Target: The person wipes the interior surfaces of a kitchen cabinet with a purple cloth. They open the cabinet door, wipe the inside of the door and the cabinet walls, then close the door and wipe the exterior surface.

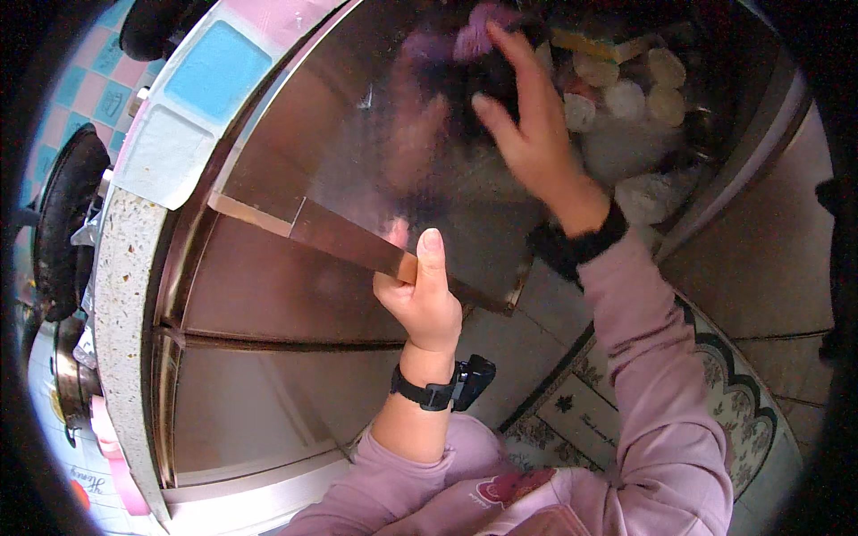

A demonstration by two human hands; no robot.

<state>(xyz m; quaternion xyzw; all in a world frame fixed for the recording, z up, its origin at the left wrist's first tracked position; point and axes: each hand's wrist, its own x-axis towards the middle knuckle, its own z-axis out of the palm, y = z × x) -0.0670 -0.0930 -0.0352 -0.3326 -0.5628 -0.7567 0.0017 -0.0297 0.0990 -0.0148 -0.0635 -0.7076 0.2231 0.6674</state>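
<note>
My left hand [423,298] grips the edge of an open, glossy brown cabinet door [348,234], thumb upright on the near side and fingers round the other. My right hand [536,134] is farther out, over the door's shiny face. It has a purple cloth [479,35] at its fingertips, with the thumb spread away. The hand is slightly blurred, and some of its fingers are hidden. A reflection of the hand and cloth shows in the door's surface to the left.
A speckled countertop [131,301] runs along the left, with a black pan [74,221] and a metal pot [74,375] beyond it. Several pale round objects [627,100] lie at the upper right. A patterned mat [580,409] covers part of the tiled floor.
</note>
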